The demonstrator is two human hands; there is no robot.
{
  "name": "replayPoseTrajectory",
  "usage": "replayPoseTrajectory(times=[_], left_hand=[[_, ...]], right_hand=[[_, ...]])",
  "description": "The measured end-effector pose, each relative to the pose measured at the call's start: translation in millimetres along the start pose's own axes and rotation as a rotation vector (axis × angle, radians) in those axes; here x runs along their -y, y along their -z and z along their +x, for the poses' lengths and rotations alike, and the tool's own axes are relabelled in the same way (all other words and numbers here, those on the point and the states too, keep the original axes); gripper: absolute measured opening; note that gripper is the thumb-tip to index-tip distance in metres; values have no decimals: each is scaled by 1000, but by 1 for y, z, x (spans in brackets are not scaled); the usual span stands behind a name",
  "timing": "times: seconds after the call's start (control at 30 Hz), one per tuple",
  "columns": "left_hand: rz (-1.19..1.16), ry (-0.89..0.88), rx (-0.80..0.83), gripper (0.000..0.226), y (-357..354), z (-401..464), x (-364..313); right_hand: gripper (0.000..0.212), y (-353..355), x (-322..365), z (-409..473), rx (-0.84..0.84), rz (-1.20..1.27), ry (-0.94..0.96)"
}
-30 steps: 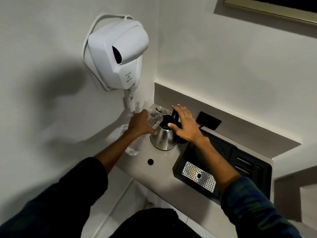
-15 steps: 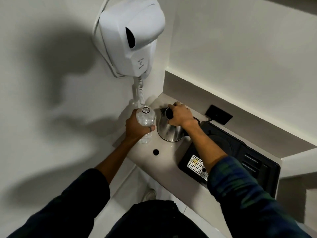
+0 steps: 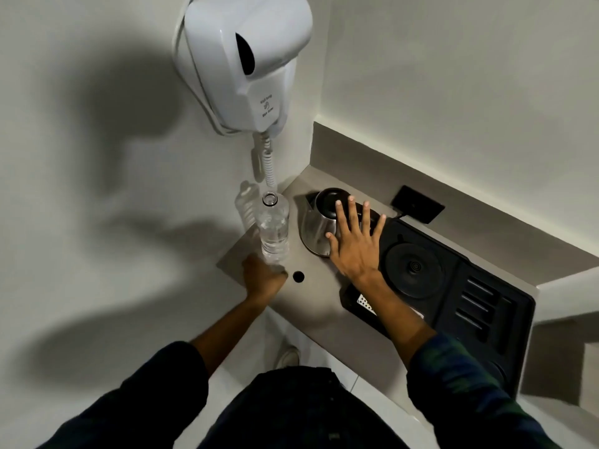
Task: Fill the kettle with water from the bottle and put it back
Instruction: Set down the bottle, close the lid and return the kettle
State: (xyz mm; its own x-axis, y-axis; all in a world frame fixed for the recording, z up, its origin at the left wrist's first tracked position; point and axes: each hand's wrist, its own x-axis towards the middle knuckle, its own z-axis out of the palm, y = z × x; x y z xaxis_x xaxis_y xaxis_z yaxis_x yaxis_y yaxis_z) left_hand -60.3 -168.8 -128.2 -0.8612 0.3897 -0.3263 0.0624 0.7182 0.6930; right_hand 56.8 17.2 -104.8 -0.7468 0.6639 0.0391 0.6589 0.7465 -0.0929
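Note:
The clear plastic water bottle (image 3: 275,230) stands upright and uncapped on the grey counter (image 3: 311,309), near the left wall. My left hand (image 3: 263,277) is curled around its base at the counter's edge. The steel kettle (image 3: 312,231) sits on the counter to the right of the bottle, with its black lid down. My right hand (image 3: 354,243) is flat with fingers spread, lying over the kettle's right side and hiding the handle. The kettle is beside its round black power base (image 3: 415,268), not on it.
A black tray (image 3: 486,306) holds the power base and fills the counter's right part. A white wall-mounted hair dryer (image 3: 243,59) hangs above, its coiled cord (image 3: 267,163) dropping behind the bottle. A black socket (image 3: 418,205) sits on the back ledge. A round hole (image 3: 298,276) is in the counter.
The bottle went from tilted at the kettle's mouth to upright on the counter, and my left hand slid to its base. My right hand shut the lid and spread flat.

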Motion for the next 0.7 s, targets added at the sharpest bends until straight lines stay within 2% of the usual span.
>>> replayPoseTrajectory(times=[0.07,0.13,0.27,0.4,0.5,0.6,0.7], left_hand=[[75,55,153,60,-16,-16,9],[237,-74,271,68,-29,-25,12],[632,-423,257,61,-43,-23,1],[789,-510,268,43,-48,-14,0],[680,-603,231,39,-45,-17,-4],[367,-721,158,38,-31,-32,-17],[14,-784,-58,30,-3,-43,-37]], right_hand=[[72,-2,-2,-4,-6,18,-1],[71,-2,-4,-6,4,20,-4],[71,-2,-7,-8,18,23,5],[71,-2,-8,-10,13,56,9],[71,-2,-9,-10,16,67,17],[71,-2,-10,-9,8,84,18],[71,-3,-9,-8,3,102,12]])
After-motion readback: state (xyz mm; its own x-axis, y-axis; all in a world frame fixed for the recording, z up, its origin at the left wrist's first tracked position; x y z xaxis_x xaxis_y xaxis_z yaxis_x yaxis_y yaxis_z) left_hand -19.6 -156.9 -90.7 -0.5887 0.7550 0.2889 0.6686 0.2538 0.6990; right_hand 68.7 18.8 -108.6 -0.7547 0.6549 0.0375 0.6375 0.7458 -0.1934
